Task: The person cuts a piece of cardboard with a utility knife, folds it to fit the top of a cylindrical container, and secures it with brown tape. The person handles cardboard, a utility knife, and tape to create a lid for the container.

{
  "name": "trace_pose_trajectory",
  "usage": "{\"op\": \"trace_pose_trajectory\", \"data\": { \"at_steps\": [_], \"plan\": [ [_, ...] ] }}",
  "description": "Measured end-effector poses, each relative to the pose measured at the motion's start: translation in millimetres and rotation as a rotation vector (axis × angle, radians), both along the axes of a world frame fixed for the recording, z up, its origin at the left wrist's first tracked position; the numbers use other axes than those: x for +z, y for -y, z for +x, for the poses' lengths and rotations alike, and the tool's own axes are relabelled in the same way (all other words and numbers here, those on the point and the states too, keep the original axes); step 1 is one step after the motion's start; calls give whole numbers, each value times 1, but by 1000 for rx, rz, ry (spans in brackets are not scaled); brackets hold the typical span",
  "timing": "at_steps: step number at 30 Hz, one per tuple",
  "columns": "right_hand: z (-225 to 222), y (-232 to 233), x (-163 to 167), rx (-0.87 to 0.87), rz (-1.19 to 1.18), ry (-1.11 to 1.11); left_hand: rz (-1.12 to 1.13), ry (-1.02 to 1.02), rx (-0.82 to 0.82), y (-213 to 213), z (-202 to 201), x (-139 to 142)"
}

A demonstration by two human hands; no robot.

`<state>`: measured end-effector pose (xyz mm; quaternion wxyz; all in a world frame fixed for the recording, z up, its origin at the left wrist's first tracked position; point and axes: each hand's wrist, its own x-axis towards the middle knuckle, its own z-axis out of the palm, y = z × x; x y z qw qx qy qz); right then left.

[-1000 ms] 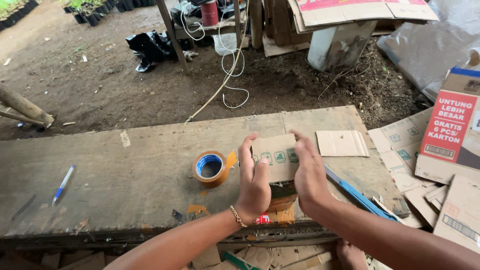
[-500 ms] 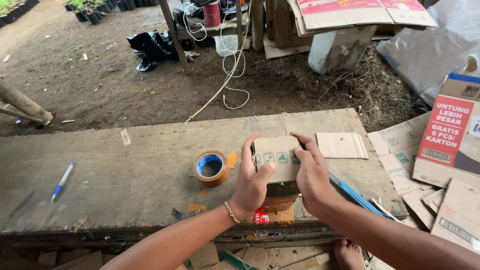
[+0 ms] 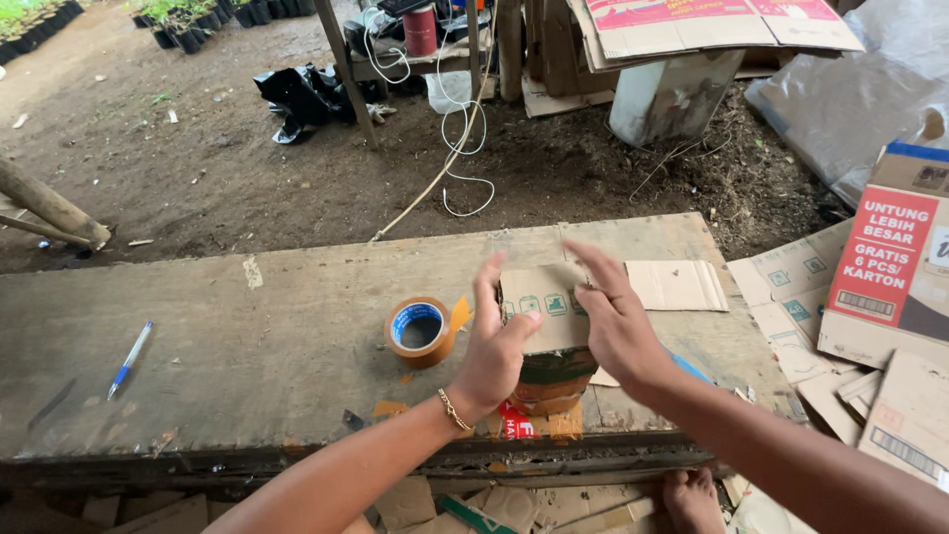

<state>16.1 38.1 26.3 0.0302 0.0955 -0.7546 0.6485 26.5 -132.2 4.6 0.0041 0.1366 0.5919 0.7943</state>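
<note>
Barely anything moved: your left hand (image 3: 499,341) and right hand (image 3: 618,321) stayed pressed flat against the cardboard piece (image 3: 542,309), fingers spread, holding it between them; brown tape roll (image 3: 419,331) sat just left, untouched.

Place: an open-air, makeshift packing workshop, set up on bare ground.
Floor: dark soil (image 3: 247,168), littered with scraps.
Bench: a rough, weathered wooden plank table (image 3: 198,346).
Supplies: flattened cardboard cartons (image 3: 712,25) are stacked behind; more cardboard pieces (image 3: 820,287) are strewn alongside.
Tools: a roll of brown tape (image 3: 420,331) and a blue pen (image 3: 129,358) are laid out.
Surroundings: seedlings in black nursery bags (image 3: 188,15) are seen nearby.
</note>
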Motion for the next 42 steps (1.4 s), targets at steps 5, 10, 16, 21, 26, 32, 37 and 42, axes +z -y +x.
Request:
{"op": "trace_pose_trajectory", "data": {
  "at_steps": [5,10,16,21,26,32,37,42],
  "plan": [
    [-3,-10,6,68,196,-66,19,4,-33,0,-3,-2],
    [-6,-5,17,81,268,39,-49,-84,13,1,-6,-9],
    [3,0,24,61,388,-13,-76,-99,-90,8,-5,-20],
    [7,4,30,1,477,16,-223,-475,-130,20,-9,-23],
    [6,5,32,-3,456,58,-453,-659,11,17,-14,-20],
    [-2,-12,23,84,559,-343,-581,-606,-36,20,-19,-16],
    [-8,-19,20,194,672,-402,-646,-675,-24,20,-21,-12],
    [-13,-30,38,355,730,-342,-636,-584,-50,21,-21,-11]
  ]
}}
